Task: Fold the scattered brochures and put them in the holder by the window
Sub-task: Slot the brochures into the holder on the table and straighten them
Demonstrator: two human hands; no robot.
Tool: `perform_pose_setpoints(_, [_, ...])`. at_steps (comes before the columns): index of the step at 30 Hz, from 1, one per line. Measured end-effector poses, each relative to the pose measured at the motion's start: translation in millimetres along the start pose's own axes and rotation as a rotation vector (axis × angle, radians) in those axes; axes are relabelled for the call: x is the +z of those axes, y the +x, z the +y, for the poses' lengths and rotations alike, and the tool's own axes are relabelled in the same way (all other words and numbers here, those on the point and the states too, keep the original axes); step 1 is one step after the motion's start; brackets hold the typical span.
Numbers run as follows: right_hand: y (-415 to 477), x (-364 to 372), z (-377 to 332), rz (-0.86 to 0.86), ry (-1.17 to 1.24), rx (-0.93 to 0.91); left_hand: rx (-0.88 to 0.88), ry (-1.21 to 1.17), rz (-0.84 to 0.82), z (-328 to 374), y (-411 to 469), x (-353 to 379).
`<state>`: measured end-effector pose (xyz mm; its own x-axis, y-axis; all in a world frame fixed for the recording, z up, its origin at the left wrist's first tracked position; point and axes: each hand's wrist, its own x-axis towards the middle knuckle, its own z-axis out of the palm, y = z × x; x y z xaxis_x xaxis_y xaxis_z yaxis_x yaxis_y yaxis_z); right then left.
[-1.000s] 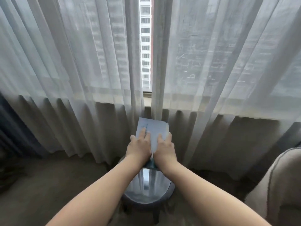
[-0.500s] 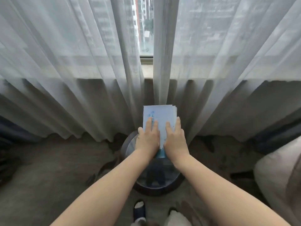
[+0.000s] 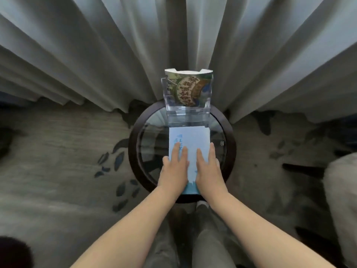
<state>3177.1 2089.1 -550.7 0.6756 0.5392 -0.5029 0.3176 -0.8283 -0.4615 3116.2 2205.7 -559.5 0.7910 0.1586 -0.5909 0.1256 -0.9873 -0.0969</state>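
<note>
folded pale-blue brochures (image 3: pixel 190 139) just in front of holder (image 3: pixel 186 113), not in yet, left hand (image 3: pixel 174 168) and right hand (image 3: pixel 209 168) flat on top with fingers straight, 1 green brochure (image 3: pixel 190 88) already inside holder, insertion pending.

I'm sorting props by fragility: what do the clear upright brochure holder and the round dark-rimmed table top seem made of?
The clear upright brochure holder looks like glossy acrylic or similar plastic: the green patterned brochure inside shows through its walls. The round dark-rimmed table top looks like glass: smooth, with mirror-like reflections. Its rim could be wood or metal.
</note>
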Motion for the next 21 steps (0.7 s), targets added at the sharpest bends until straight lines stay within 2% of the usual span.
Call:
perform_pose_setpoints(3, [10.1,31.8,17.8,-0.049,-0.007,0.031,0.008,-0.076,-0.076,4.5,22.1,33.7])
perform_pose_setpoints(7, [30.7,75.0,43.9,-0.07,-0.021,0.041,0.052,-0.094,-0.028,3.9,55.7,89.1])
perform_pose_setpoints(11, [52.1,110.2,64.9,-0.083,0.051,0.006,0.006,-0.156,-0.015,4.4,78.0,139.3])
perform_pose_setpoints(13, [57.6,123.8,74.6,-0.092,0.045,-0.026,0.001,-0.17,-0.03,6.1,80.9,146.7])
perform_pose_setpoints(17, [58.9,135.0,77.7,-0.065,0.061,-0.011,0.042,-0.036,0.016,12.6,78.3,151.4])
perform_pose_setpoints(20, [57.3,142.6,79.1,0.015,-0.024,-0.016,0.02,-0.074,0.026,13.2,79.7,158.6])
perform_pose_setpoints(21, [57.7,143.6,79.7,-0.005,-0.012,-0.008,0.017,-0.087,0.02,13.9,79.2,159.8])
